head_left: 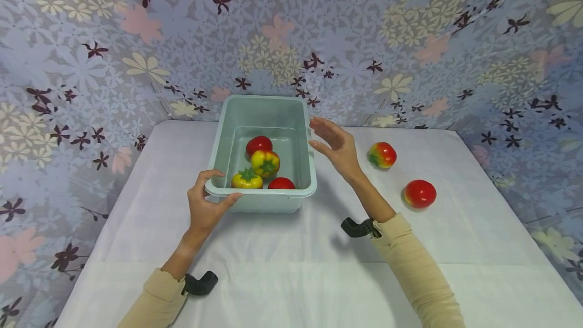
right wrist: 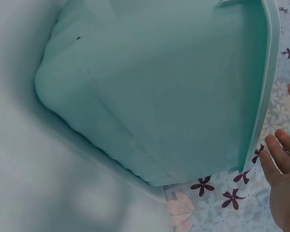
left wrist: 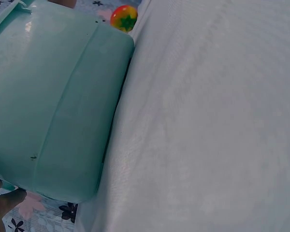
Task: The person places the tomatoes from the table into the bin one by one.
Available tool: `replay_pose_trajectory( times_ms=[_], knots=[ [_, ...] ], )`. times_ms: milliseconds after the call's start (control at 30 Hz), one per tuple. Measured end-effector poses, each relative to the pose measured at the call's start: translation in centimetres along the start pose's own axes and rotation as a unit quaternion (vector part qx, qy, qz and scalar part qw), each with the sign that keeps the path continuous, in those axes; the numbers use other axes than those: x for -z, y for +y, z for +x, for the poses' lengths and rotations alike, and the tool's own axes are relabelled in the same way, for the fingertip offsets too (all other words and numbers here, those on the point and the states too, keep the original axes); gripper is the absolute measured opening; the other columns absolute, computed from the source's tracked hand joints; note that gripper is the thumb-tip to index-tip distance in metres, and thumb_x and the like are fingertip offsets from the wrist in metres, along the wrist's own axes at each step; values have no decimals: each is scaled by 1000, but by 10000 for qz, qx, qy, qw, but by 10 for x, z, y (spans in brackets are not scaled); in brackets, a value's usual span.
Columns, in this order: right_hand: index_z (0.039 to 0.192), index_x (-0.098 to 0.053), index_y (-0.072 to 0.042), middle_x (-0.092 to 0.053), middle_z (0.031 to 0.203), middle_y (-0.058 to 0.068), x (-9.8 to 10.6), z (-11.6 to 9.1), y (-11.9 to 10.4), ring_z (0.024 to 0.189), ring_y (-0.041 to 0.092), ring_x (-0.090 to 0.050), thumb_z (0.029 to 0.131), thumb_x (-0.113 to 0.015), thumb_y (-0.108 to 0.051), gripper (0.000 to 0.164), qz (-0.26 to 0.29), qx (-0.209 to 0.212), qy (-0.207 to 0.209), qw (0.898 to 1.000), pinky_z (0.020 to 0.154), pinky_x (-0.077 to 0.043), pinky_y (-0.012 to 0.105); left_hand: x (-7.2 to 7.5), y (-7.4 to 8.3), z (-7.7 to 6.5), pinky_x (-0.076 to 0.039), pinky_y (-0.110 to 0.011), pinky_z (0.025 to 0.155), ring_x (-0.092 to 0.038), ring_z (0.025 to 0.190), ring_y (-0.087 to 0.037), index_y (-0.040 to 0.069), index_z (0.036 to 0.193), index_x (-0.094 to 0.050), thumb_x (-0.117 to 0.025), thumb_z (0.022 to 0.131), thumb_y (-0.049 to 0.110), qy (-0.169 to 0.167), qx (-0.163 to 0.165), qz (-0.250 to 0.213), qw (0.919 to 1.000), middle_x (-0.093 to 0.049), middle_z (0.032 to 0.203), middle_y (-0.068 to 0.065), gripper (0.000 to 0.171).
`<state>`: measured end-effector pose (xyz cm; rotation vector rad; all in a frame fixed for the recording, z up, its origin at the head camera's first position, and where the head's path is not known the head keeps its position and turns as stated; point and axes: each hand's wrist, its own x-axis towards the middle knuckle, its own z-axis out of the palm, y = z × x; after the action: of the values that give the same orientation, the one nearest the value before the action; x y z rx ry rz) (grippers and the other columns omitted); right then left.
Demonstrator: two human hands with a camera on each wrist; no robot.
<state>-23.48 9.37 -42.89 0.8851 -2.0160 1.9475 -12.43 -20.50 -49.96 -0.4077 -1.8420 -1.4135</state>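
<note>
A pale green tub (head_left: pixel 266 115) sits on the white table (head_left: pixel 291 277), toward the back, near the flowered backdrop (head_left: pixel 91 39). The left hand (head_left: pixel 206 206) grips the tub's near left corner, thumb hooked over the rim and fingers curled beneath it. The right hand (head_left: pixel 336 147) hovers just beside the tub's right rim, fingers straight and relaxed, holding nothing; in the right wrist view its fingertips (right wrist: pixel 275 154) stand just clear of the rim. Inside the tub lie a red tomato (head_left: pixel 258 144), a yellow pepper (head_left: pixel 265 162), a second yellow pepper (head_left: pixel 247 179) and another red tomato (head_left: pixel 281 183). Right of the tub, apart from it, a red-and-yellow fruit (head_left: pixel 382 154) and a red one (head_left: pixel 419 193) rest on the cloth.
</note>
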Motion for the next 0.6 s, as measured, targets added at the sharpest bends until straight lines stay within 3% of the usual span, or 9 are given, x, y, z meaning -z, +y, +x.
replay_pose_trajectory(
  times_ms=[333, 600],
  knots=[
    [130, -55, 8, -56, 132, 28, 10, -3, 3, 125, 30, -55, 84, -68, 10, 47, -135, 41, 280, 9995, 107, -42, 40, 0, -3, -2, -47, -10, 64, -60, 86, -26, -9, 103, -60, -79, 73, 56, 48, -106, 46, 9999, -64, 98, -26, 74],
    [127, -56, 10, -57, 130, 29, 30, -3, 8, 124, 35, -54, 83, -69, 12, 46, -608, 26, 564, 9966, 107, -41, 41, -1, -4, -3, -46, -9, 64, -59, 82, -26, -9, 102, -60, -79, 72, 58, 98, -35, 18, 9999, -64, 98, -27, 77]
  ],
)
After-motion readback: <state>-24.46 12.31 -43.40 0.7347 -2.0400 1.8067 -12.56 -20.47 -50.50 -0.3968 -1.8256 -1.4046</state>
